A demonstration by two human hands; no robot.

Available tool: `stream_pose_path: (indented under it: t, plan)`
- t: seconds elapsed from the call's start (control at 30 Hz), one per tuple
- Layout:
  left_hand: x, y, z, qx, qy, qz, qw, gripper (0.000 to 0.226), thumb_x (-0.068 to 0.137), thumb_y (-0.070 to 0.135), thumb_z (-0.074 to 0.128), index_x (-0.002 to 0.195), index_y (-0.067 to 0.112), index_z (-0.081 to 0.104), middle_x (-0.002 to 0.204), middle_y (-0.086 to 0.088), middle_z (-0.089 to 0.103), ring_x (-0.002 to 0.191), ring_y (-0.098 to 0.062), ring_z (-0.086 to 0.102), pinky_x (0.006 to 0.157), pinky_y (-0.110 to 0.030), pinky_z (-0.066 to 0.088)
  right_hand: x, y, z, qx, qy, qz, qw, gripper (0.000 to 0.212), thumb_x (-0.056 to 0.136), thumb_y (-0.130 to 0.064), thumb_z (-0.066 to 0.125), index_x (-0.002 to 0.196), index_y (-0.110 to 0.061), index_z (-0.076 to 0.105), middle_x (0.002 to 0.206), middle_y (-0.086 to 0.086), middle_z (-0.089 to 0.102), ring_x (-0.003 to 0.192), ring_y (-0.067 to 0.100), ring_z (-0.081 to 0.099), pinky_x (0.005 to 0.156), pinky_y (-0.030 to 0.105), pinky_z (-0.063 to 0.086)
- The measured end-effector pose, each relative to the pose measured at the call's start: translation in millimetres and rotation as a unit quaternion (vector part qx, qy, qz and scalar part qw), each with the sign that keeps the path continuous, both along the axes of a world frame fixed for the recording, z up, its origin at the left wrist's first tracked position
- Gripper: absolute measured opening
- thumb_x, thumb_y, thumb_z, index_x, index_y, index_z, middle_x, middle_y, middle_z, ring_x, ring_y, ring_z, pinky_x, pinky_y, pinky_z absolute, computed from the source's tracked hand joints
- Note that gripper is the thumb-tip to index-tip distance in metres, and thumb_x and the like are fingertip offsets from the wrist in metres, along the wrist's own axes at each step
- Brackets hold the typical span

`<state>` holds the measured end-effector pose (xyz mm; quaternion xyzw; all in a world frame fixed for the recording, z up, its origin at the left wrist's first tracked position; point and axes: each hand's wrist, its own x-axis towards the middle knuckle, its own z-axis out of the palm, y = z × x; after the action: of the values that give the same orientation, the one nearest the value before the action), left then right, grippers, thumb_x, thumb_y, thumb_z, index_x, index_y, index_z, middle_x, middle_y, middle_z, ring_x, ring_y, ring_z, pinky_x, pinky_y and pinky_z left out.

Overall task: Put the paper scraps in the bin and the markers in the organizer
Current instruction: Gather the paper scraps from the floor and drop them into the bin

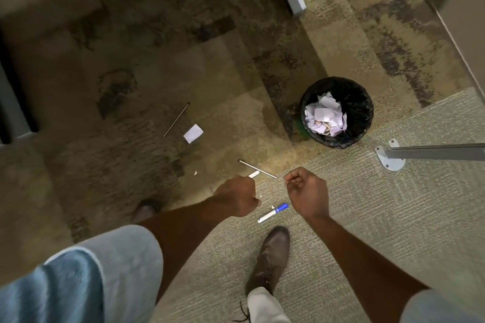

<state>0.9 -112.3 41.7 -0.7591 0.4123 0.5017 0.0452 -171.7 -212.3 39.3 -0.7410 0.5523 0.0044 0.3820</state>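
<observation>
Blue sleeve (65, 278) lower left, brown shoe (270, 257) on carpet (393, 217). Left hand (236, 195) clenched on white marker (253, 174); blue-capped marker (273, 212) lying between hands, unreadable. Right hand (307, 193) loosely curled, contents unclear. Paper scrap (193, 133) farther left, well apart; bin (337, 111) holding scraps right.

Left hand (237, 195): closed around a white marker (253, 174).
Right hand (307, 191): loosely curled.
Blue-capped marker (273, 212): on carpet between hands.
Bin (337, 112): holds paper scraps (325, 118).

Black bin (363, 102); white scraps (325, 118); blue-capped white marker (273, 212); brown shoe (270, 257).
</observation>
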Motion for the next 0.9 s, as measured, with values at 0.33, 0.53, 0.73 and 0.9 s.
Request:
stream_pose_path:
  t: [0.33,0.53,0.73,0.9]
  plan:
    - [120,91,-11,0.008,0.021,-0.061,0.998,0.034,0.089,0.041,0.074,0.101,0.01,0.069,0.116,-0.01,0.071,0.114,-0.026,0.064,0.099,-0.035,0.05,115,98,7,0.013,0.022,-0.075,0.997,0.017,0.084,-0.006,0.071,0.079,-0.022,0.074,0.081,-0.005,0.079,0.077,0.019,0.075,0.079,0.034,0.059]
    - [202,130,-20,0.024,-0.001,-0.067,0.998,0.031,0.087,0.031,0.075,0.103,0.004,0.076,0.108,-0.013,0.077,0.106,-0.029,0.071,0.087,-0.029,0.054,168,139,-7,0.047,0.025,-0.077,0.996,0.011,0.081,-0.012,0.074,0.081,-0.023,0.074,0.077,-0.006,0.077,0.076,0.021,0.074,0.076,0.034,0.059]
    - [246,145,-53,0.033,-0.039,-0.054,0.997,0.023,0.084,0.037,0.079,0.09,0.015,0.076,0.1,-0.006,0.077,0.101,-0.027,0.072,0.072,-0.018,0.048,185,169,-57,0.094,0.039,-0.022,0.995,0.01,0.08,-0.014,0.072,0.082,-0.024,0.072,0.074,-0.008,0.074,0.077,0.018,0.072,0.076,0.035,0.06]
    - [250,128,-92,0.034,-0.064,-0.07,0.995,0.031,0.085,0.039,0.08,0.099,0.012,0.079,0.108,-0.012,0.077,0.102,-0.03,0.072,0.087,-0.034,0.059,186,176,-114,0.103,0.05,0.022,0.993,0.007,0.083,-0.016,0.07,0.085,-0.022,0.073,0.085,-0.004,0.076,0.085,0.022,0.072,0.077,0.037,0.061]
